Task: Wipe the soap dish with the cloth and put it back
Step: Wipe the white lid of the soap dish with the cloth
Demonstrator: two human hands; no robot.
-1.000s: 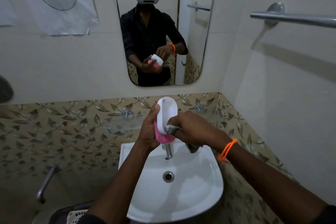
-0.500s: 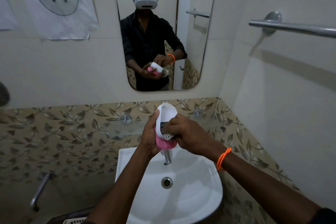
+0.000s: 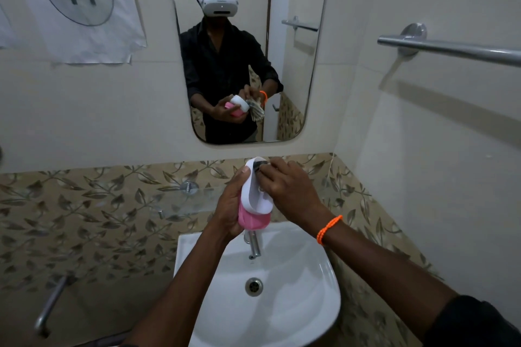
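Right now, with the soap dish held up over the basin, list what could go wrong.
1. The left hand alone grips the soap dish, tilted on end above the sink; a hard wipe might knock it loose into the basin or onto the tap.
2. The white tray looks slid partway off the pink base, so they could separate.
3. The cloth is mostly hidden under the right hand; it may slip.
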